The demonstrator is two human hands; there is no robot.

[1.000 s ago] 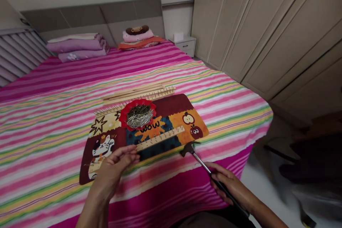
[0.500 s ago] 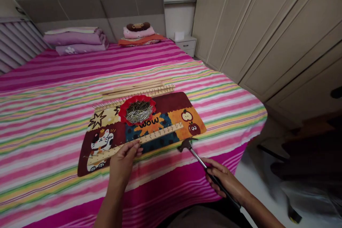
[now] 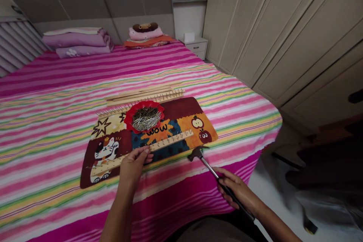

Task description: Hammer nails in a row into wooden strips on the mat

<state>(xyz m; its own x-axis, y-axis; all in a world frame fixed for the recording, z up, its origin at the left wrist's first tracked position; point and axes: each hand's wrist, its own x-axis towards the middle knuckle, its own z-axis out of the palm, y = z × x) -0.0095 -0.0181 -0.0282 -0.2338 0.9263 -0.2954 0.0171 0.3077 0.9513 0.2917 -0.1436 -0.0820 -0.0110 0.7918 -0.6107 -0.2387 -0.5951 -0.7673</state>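
A cartoon-printed mat (image 3: 187, 119) lies on the striped bed. On it rests a wooden strip (image 3: 170, 141) studded with a row of nails. My left hand (image 3: 134, 162) is closed over the middle of that strip, fingers curled on it. My right hand (image 3: 236, 191) grips the black handle of a hammer (image 3: 208, 166), whose head lies on the bedsheet just off the mat's near edge. A red dish (image 3: 129, 111) heaped with loose nails sits at the mat's far side.
More wooden strips (image 3: 141, 96), some with nails, lie behind the dish. The bed (image 3: 56, 83) has folded bedding and pillows (image 3: 78, 43) at its head. Wardrobe doors (image 3: 283, 30) and a nightstand (image 3: 197, 47) stand to the right, with floor beyond the bed's edge.
My left hand has moved forward and down onto the nailed strip on the mat. The hammer has stayed in my right hand with its head on the sheet. The view shifted slightly.
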